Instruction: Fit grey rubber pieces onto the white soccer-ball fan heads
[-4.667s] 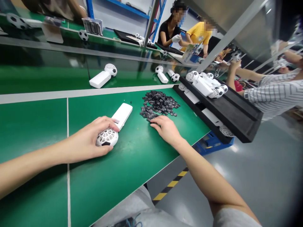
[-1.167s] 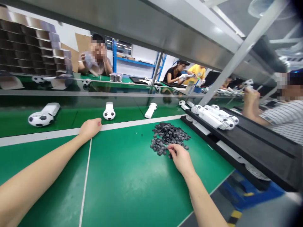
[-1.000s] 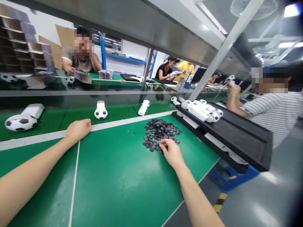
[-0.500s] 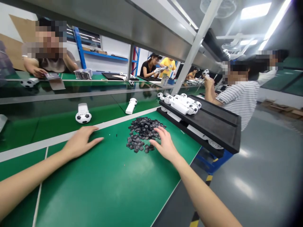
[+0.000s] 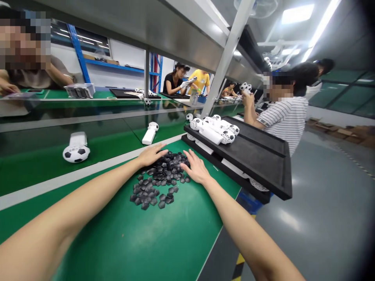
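A heap of small black pentagon-shaped pieces (image 5: 164,171) lies on the green table (image 5: 140,246). Part of the heap spreads toward me in a looser patch. At the heap's far left edge rests my left hand (image 5: 150,155), fingers stretched out and touching the pieces. My right hand (image 5: 196,168) is at the heap's right side, its fingers extended and apart. The two hands flank the pile, and neither grips a piece that I can see.
Right of the heap, stacked black trays (image 5: 258,156) hold white football-patterned devices (image 5: 215,130). Two more such devices, one nearer (image 5: 76,148) and one farther (image 5: 150,132), lie on the green conveyor belt (image 5: 117,144). A co-worker in a striped shirt (image 5: 288,117) sits beyond the trays.
My left hand has moved right, from bare table to the heap's left edge. My right hand stays by the heap. Some pieces have spread toward me, and the view has turned slightly right.
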